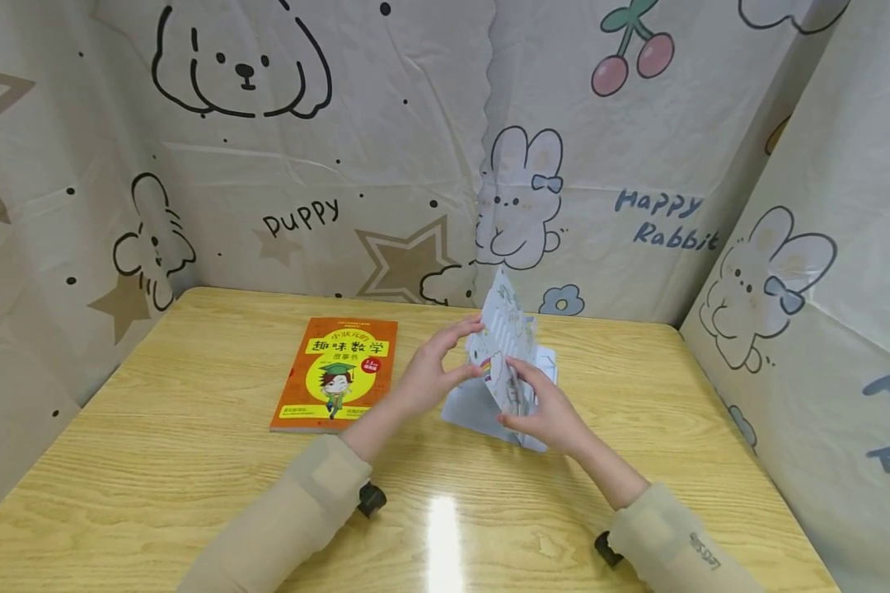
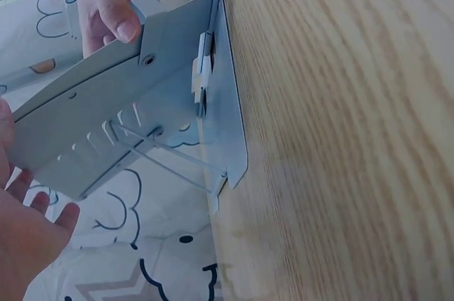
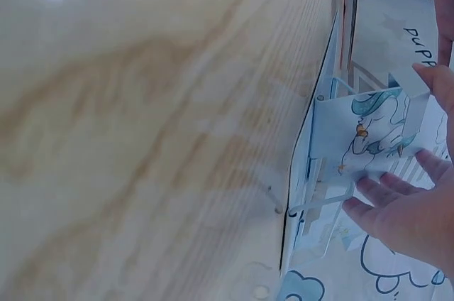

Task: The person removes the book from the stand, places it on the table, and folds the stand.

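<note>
A light-blue metal book stand [image 1: 504,342] with a printed pattern stands on the table, its panel tilted up from a flat base plate [image 1: 470,412]. My left hand [image 1: 433,371] holds the panel's left edge, thumb and fingers at either side. My right hand [image 1: 549,408] grips the panel's lower right part, by the folded ledge [image 3: 415,88]. The left wrist view shows the plain back with slots and a thin wire support [image 2: 170,152] reaching to the base. A unicorn print [image 3: 379,127] shows in the right wrist view.
An orange book [image 1: 334,375] with a cartoon figure lies flat on the wooden table [image 1: 193,395], left of the stand. A patterned cloth [image 1: 386,165] hangs behind the table and along its sides.
</note>
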`<state>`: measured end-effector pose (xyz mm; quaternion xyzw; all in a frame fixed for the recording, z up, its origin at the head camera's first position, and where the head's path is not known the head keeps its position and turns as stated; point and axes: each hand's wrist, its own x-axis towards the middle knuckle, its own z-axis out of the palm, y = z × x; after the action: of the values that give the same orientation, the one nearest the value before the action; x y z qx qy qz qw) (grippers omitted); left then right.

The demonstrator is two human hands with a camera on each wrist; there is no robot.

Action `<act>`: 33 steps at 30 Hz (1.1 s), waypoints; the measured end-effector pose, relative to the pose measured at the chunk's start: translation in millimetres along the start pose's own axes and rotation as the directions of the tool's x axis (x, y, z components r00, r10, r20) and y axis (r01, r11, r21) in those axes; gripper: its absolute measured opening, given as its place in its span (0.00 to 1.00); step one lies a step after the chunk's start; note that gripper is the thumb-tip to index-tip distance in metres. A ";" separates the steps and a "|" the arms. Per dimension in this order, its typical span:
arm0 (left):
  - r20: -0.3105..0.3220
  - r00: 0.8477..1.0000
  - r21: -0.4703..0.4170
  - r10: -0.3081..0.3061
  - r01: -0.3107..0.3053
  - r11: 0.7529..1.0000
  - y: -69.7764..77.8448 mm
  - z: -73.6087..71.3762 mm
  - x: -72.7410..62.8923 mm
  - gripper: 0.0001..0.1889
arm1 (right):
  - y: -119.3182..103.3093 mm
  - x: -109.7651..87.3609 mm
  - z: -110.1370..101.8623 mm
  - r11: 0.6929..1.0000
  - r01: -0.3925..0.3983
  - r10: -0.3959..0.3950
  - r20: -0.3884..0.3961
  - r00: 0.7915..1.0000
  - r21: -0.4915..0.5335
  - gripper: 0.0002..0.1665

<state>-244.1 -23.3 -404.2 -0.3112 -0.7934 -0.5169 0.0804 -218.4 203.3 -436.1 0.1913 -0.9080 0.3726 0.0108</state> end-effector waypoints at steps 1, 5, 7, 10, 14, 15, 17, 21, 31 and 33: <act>-0.005 1.000 0.007 0.002 -0.002 1.000 0.6 0.4 -0.6 0.32 | 0.5 -0.1 -0.5 1.000 0.003 -0.003 0.008 1.000 0.004 0.52; -0.025 1.000 0.048 -0.002 0.003 0.999 3.3 1.8 -3.2 0.32 | 2.6 0.2 -2.8 1.000 0.019 -0.019 0.032 0.999 0.005 0.52; -0.032 0.999 0.068 -0.004 0.006 0.998 3.9 2.6 -4.4 0.32 | 4.4 0.8 -3.4 0.999 0.035 -0.035 0.039 0.999 0.001 0.51; -0.051 0.999 0.093 0.006 -0.001 0.996 4.7 4.0 -6.0 0.32 | 6.4 1.8 -4.1 0.998 0.060 -0.060 0.044 0.997 -0.003 0.51; -0.083 0.996 0.117 0.031 -0.021 0.993 7.2 5.7 -8.2 0.32 | 7.6 3.0 -4.6 0.996 0.094 -0.094 0.049 0.994 0.005 0.51; -0.090 0.995 0.122 0.035 -0.023 0.992 8.2 6.0 -8.9 0.32 | 7.9 3.2 -5.0 0.995 0.101 -0.102 0.053 0.993 0.009 0.51; -0.101 0.994 0.131 0.029 -0.016 0.991 10.7 6.6 -10.2 0.32 | 8.0 3.6 -5.9 0.994 0.108 -0.109 0.065 0.992 0.020 0.50; -0.119 0.993 0.149 0.024 -0.006 0.989 13.7 8.3 -12.3 0.32 | 8.6 4.3 -8.3 0.992 0.116 -0.119 0.090 0.989 0.040 0.50; -0.167 0.984 0.182 0.058 -0.027 0.983 17.7 13.7 -15.3 0.32 | 15.9 6.6 -11.8 0.992 0.115 -0.120 0.142 0.983 0.046 0.50; -0.176 0.983 0.186 0.060 -0.027 0.982 18.9 14.3 -16.4 0.32 | 16.9 7.0 -12.4 0.992 0.113 -0.120 0.151 0.981 0.051 0.50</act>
<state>-217.4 -12.5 -403.5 -0.2716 -0.8200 -0.4659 0.1915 -232.4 220.4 -437.3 0.2725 -0.8853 0.3745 -0.0413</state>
